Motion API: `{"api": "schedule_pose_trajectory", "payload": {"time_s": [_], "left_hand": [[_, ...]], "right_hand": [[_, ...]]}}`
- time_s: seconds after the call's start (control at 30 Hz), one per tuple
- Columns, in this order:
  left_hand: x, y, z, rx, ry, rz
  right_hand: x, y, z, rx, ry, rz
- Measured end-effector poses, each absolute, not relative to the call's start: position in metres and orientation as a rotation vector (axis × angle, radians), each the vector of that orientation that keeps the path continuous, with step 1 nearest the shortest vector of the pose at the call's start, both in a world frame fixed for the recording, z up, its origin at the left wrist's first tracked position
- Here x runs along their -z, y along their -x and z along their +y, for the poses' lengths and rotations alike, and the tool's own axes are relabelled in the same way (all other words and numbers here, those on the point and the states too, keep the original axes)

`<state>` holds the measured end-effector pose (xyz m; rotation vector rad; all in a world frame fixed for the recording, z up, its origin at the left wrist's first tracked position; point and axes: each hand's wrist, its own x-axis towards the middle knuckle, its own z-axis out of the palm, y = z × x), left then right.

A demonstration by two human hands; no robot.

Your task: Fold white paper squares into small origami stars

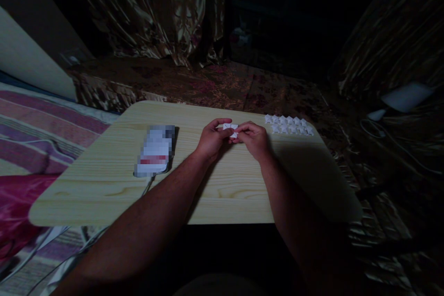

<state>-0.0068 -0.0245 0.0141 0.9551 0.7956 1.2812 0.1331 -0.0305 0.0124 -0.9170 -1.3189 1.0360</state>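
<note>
Both hands meet over the middle of a light wooden table [104, 194]. My left hand [211, 141] and my right hand [255, 138] pinch a small white folded paper piece [231, 128] between their fingertips, a little above the tabletop. The fingers of both hands are closed on it. To the right, near the table's far right corner, several small white paper stars [289, 125] lie in two rows.
A phone [155, 150] lies flat on the table's left half, a cable running off the near edge. A striped blanket [41, 134] lies to the left. Dark patterned cloth and curtains [145, 9] lie behind. White cables and a white object [404, 97] sit at the right.
</note>
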Motion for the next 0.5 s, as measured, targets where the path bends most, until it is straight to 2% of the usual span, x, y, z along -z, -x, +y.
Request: {"api": "schedule_pose_trajectory", "payload": {"time_s": [0.5], "left_hand": [[-0.0138,0.0058,-0.0219,-1.483,-1.007,0.934]], "right_hand": [[-0.0156,-0.128,-0.0311,-1.131,1.06,-1.276]]}}
